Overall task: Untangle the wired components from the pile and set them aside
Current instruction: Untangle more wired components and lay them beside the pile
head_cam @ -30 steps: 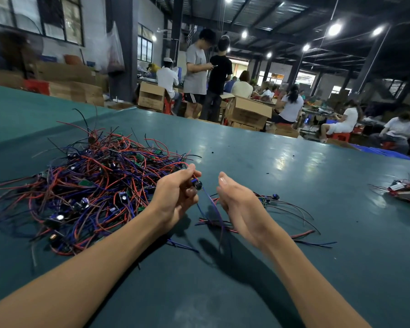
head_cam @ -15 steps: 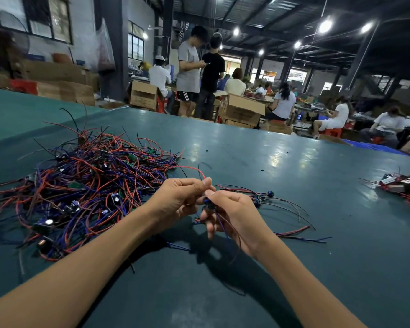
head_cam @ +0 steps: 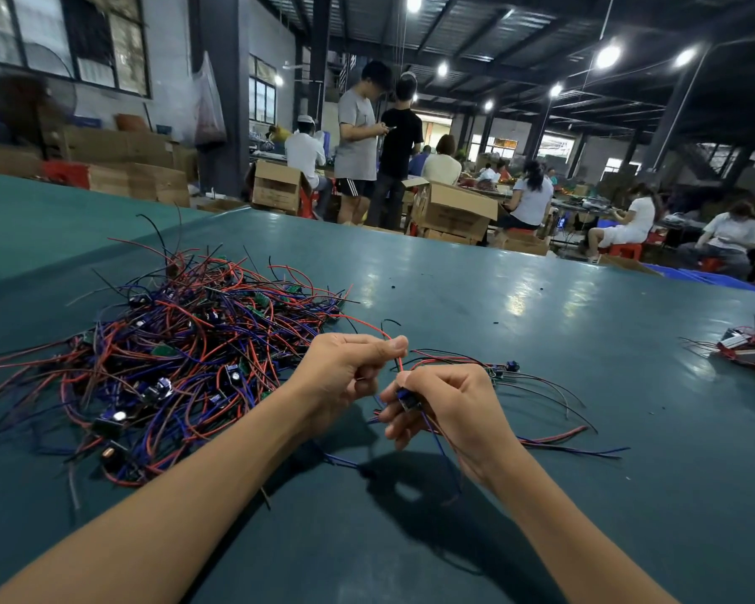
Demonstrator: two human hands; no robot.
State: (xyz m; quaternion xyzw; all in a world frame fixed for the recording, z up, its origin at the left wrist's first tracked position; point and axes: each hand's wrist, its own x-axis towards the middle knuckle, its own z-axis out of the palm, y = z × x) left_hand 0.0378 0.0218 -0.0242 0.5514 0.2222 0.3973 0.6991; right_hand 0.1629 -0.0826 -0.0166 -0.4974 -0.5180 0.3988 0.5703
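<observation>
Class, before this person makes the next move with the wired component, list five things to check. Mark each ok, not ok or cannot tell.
1. Right hand has a grip on the blue component: ok.
2. Left hand pinches the red wire: ok.
3. Red wire free of the pile: not ok, it arcs into the pile's edge.
4. Blue wires hanging below the right hand untangled: cannot tell.
5. Set-aside wires lie apart from the pile: ok.
</observation>
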